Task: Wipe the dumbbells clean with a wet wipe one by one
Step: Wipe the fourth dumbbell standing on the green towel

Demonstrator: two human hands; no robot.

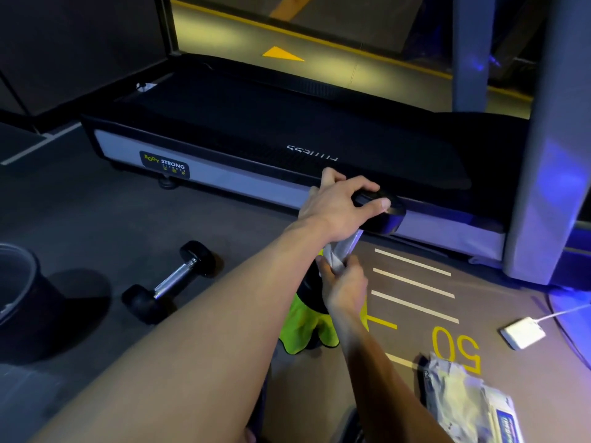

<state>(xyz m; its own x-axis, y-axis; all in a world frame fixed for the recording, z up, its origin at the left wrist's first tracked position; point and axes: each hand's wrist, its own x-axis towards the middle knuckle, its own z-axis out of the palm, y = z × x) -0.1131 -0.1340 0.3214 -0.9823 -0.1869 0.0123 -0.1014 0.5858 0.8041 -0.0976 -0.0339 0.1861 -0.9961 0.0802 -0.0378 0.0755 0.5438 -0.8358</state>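
A black-headed dumbbell (385, 215) with a chrome handle stands tilted upright in front of me. My left hand (335, 206) grips its upper head from above. My right hand (343, 284) holds a white wet wipe (335, 260) wrapped around the chrome handle. The lower head is mostly hidden behind my right hand. A second dumbbell (169, 281) with the same black heads lies on the grey floor to the left, apart from both hands.
A treadmill (256, 135) runs across the view just beyond the hands, its upright post (550, 155) at right. A dark bin (22, 298) stands at far left. A wet-wipe pack (470, 401) and a white charger (523, 332) lie on the floor at right.
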